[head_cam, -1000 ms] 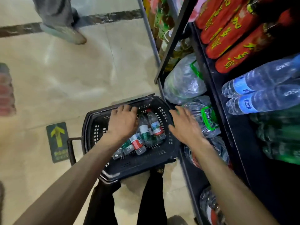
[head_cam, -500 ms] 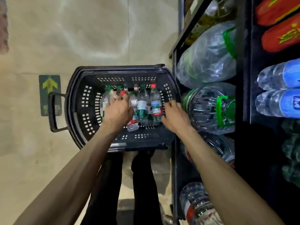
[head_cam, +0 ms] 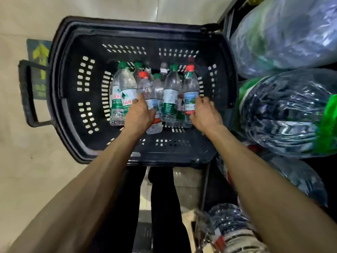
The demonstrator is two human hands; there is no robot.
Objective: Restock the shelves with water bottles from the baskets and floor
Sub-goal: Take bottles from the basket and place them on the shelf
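A black plastic basket (head_cam: 71,114) stands on the floor below me, and several small water bottles lie side by side in it with their caps pointing away. My left hand (head_cam: 137,115) grips a red-capped bottle (head_cam: 145,88) near the middle of the bunch, next to a green-capped bottle (head_cam: 125,84). At the right end of the row, my right hand (head_cam: 205,115) curls round another red-capped bottle (head_cam: 190,86). The fingertips of both hands are hidden behind the bottles.
The lower shelf on the right holds large wrapped water jugs (head_cam: 291,114), with another (head_cam: 284,33) above them, close to the basket's right rim. The basket's pull handle (head_cam: 27,92) sticks out left over a green arrow floor sticker (head_cam: 39,52). My legs (head_cam: 164,198) stand just behind the basket.
My head has dropped closer to the basket. Both hands have gone deeper in and closed on bottles, the right one moving from the basket's rim onto the rightmost bottle.
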